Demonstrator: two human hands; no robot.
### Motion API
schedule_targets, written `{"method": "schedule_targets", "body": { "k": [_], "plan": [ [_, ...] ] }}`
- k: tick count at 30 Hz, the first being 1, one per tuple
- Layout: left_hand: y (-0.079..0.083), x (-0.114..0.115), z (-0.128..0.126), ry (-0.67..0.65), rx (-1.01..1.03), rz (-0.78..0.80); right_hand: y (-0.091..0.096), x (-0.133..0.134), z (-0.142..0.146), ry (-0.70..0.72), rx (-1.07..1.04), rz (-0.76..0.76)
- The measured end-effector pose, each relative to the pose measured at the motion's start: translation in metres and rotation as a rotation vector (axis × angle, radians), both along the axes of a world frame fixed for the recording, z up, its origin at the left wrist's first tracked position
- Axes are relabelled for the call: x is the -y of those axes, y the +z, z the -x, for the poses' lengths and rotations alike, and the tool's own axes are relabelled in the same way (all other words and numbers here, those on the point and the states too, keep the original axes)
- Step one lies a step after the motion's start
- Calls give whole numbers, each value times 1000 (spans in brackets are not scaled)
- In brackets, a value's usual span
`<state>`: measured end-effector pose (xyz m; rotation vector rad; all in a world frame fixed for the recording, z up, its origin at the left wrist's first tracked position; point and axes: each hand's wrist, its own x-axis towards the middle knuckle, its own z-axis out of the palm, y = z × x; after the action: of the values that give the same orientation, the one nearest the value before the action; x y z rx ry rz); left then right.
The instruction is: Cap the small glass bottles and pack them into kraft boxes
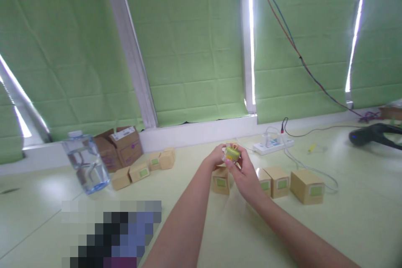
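Observation:
Between both hands is a small clear package with a yellow-green item [232, 153] inside; what the item is cannot be made out. My left hand [216, 155] closes on its left side, with the fingers partly hidden. On the right side, my right hand [246, 173] grips it with the thumb at the lower front. Just below the hands stands a small cardboard box [221, 181] with a green label, its top seemingly open. To the right are more small labelled boxes: one partly behind my right hand, a second box [279, 181] beside it, and a larger one [307, 186].
Several small boxes [140, 171] line up at left, before a bigger open carton [125, 148] and a large water bottle [86, 163]. A white power strip [273, 144] with cables lies behind. A black device [373, 135] rests far right. A blurred patch covers the lower left.

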<state>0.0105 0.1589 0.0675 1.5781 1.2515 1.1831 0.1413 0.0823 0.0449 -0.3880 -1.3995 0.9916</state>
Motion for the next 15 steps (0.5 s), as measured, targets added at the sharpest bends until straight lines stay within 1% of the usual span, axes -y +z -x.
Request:
{"method": "schedule_targets", "body": {
  "k": [4,7,9,11,13,15],
  "plan": [
    [15,7,6,263,-47,-42,1,0,0,1,-35,-1],
    [31,24,13,399,-71,-107,2,0,0,-28,-64,6],
    [40,42,17,448,-90,-155,5,2,-1,-42,-86,15],
    [45,66,19,471,-108,-194,8,5,-2,-43,-109,21],
    [43,92,18,474,-148,-262,11,9,-4,-38,-121,14],
    [35,118,16,466,-185,-354,13,13,-6,-31,-120,-14]
  ]
}}
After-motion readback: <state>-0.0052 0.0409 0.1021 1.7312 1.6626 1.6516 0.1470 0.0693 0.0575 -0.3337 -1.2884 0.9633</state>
